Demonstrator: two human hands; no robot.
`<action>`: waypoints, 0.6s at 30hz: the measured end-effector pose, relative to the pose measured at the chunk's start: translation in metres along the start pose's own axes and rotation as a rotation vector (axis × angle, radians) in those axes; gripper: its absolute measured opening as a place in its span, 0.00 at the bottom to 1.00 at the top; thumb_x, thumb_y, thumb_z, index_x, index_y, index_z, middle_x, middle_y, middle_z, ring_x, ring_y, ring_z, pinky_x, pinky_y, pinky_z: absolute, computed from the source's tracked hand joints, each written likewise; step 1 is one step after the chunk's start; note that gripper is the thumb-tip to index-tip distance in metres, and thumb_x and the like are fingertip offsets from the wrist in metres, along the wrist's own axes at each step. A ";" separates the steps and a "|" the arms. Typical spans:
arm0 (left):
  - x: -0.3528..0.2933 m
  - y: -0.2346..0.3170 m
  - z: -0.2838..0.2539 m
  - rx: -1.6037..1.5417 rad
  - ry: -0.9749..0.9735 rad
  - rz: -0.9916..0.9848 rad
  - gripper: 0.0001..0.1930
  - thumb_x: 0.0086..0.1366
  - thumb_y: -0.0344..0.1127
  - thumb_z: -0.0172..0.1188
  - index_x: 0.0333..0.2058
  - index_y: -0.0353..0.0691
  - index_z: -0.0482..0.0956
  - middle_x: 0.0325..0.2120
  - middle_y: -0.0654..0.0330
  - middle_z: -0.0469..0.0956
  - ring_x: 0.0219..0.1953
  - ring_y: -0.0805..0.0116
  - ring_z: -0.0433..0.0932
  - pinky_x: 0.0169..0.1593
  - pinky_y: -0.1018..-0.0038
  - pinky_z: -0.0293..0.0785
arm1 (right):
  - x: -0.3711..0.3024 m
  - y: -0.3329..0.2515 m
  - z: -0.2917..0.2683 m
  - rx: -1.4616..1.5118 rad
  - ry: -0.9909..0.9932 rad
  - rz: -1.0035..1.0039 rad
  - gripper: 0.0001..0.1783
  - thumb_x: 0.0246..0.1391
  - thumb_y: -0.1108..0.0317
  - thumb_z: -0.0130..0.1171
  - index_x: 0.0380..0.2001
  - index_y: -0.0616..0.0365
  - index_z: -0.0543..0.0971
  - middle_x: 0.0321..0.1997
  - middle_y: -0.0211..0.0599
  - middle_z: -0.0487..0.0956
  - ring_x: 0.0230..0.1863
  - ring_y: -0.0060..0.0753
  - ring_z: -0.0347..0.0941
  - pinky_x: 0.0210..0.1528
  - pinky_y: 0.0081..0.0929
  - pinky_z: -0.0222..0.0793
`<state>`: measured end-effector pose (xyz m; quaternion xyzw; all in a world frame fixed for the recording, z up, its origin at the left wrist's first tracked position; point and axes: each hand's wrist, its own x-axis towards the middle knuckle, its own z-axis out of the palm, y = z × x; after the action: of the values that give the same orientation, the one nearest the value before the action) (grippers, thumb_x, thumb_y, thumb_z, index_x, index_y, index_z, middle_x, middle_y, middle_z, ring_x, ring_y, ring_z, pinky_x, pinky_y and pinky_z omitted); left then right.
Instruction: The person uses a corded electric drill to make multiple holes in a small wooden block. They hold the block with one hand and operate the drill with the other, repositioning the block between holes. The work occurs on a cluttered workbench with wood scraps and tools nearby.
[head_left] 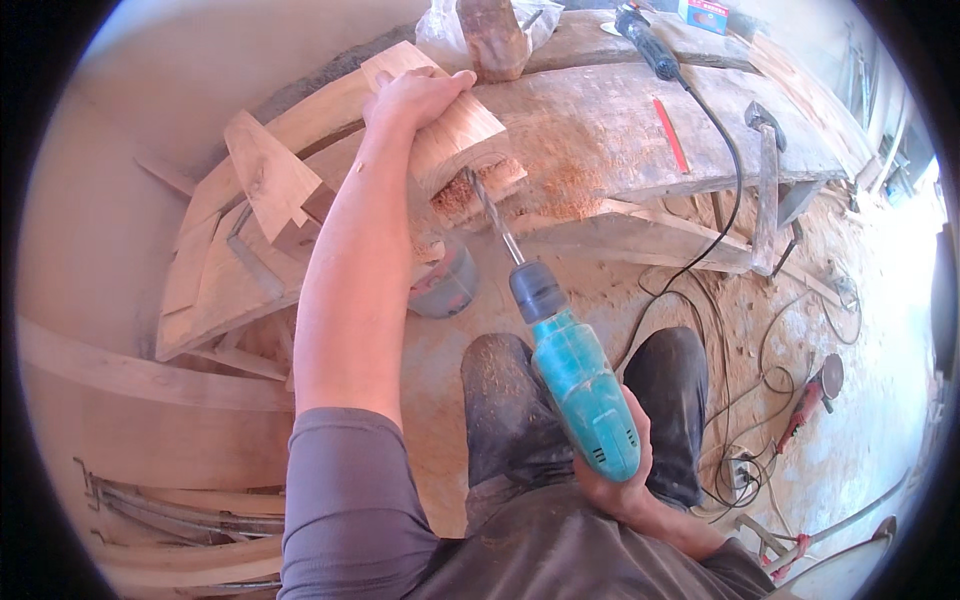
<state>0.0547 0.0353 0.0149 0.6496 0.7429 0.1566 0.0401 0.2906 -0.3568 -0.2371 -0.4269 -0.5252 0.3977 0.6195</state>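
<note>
Dark grey shirt (540, 550), short sleeves (355, 500), dusty dark trousers (510, 400), bare hands (418, 98)

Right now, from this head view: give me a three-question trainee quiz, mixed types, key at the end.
1. Which hand holds the teal drill?
2. True or false: the left hand rests on a light wood block.
3. Where does the red grinder lie? A) on the bench B) on the floor C) on the person's lap

Key: 1. The right hand. 2. True. 3. B.
</note>
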 end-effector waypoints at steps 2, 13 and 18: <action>0.003 -0.002 0.001 0.005 0.003 0.012 0.42 0.63 0.70 0.52 0.71 0.54 0.73 0.68 0.60 0.76 0.78 0.59 0.57 0.71 0.55 0.64 | 0.007 -0.009 -0.003 -0.152 -0.082 -0.095 0.52 0.47 0.82 0.72 0.74 0.66 0.58 0.64 0.47 0.76 0.61 0.36 0.77 0.64 0.33 0.72; 0.026 -0.012 0.001 0.032 0.018 0.084 0.36 0.62 0.63 0.53 0.65 0.56 0.80 0.65 0.61 0.78 0.75 0.55 0.60 0.69 0.52 0.68 | 0.020 -0.023 0.005 -0.179 -0.117 -0.100 0.51 0.49 0.82 0.68 0.75 0.66 0.56 0.63 0.45 0.76 0.59 0.35 0.77 0.62 0.34 0.73; 0.026 -0.012 0.002 -0.042 -0.022 0.042 0.42 0.63 0.70 0.54 0.68 0.50 0.76 0.68 0.58 0.74 0.77 0.55 0.57 0.72 0.53 0.65 | 0.023 -0.027 0.015 -0.113 -0.070 -0.041 0.51 0.48 0.82 0.69 0.75 0.64 0.58 0.66 0.44 0.73 0.65 0.34 0.72 0.66 0.35 0.71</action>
<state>0.0400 0.0600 0.0132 0.6656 0.7253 0.1659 0.0587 0.2803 -0.3421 -0.2037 -0.4361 -0.5768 0.3696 0.5836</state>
